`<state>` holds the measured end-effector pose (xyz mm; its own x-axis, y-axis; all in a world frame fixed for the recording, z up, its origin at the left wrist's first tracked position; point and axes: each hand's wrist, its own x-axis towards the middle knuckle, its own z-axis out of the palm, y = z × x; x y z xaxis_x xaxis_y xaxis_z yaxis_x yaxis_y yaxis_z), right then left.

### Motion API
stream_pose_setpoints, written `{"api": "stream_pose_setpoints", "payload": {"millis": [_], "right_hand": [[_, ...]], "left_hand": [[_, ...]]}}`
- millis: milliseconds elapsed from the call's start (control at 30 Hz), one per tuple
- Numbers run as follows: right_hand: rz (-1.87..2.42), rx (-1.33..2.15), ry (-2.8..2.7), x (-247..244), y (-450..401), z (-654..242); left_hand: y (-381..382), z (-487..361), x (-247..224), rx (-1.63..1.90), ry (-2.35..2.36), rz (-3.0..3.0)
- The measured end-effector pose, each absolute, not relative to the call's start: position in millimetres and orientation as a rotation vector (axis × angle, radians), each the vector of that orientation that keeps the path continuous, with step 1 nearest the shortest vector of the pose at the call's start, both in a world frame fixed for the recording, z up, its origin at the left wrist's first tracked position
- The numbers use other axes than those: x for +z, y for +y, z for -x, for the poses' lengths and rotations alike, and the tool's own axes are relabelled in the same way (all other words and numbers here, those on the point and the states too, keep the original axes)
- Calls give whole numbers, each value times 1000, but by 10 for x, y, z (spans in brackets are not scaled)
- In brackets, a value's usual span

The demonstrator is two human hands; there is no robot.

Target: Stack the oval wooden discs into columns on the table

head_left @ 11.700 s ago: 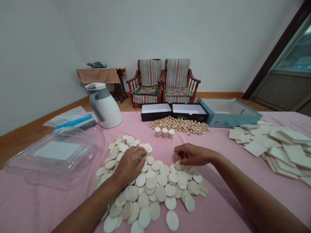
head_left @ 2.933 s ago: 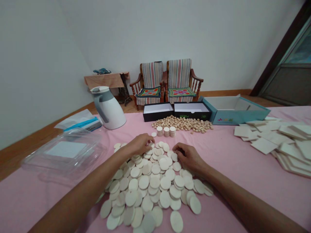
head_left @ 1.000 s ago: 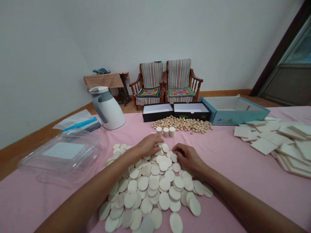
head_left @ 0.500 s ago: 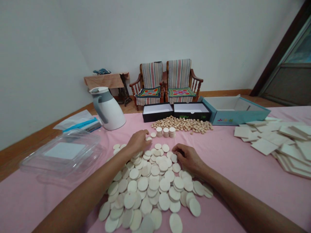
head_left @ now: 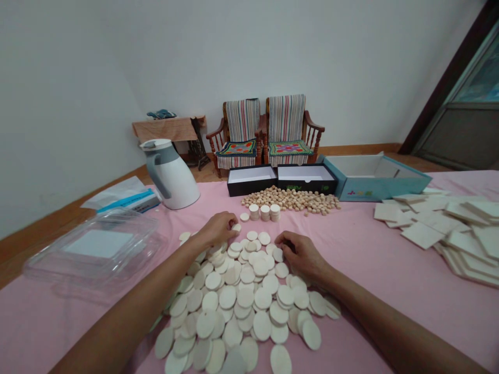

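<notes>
I've got a pale disc pinched btwn thumb & fingers of my left hand, at far side of the disc pile. My right hand is curled at the pile's far R edge; can't tell if it grips anything. Just beyond: lone disc, then 3 short stacks to its R, w/ small wooden bits behind. Farther: 2 black boxes, blue box on R. Far L: white/gray jug. R: square boards. All on pink cloth.
</notes>
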<state>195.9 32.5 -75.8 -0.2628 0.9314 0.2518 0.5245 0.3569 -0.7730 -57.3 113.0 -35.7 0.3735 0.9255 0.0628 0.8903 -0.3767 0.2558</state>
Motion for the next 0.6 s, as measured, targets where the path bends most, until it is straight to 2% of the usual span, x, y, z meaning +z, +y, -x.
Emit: {"api": "stream_pose_setpoints", "payload": {"millis": [267, 600], "right_hand": [[1276, 738, -1910, -761, 323, -1956], [1286, 748, -1912, -749, 330, -1961]], "left_hand": [[1364, 423, -354, 470, 1721, -2473], [1459, 323, -420, 432, 1747, -2499]]}}
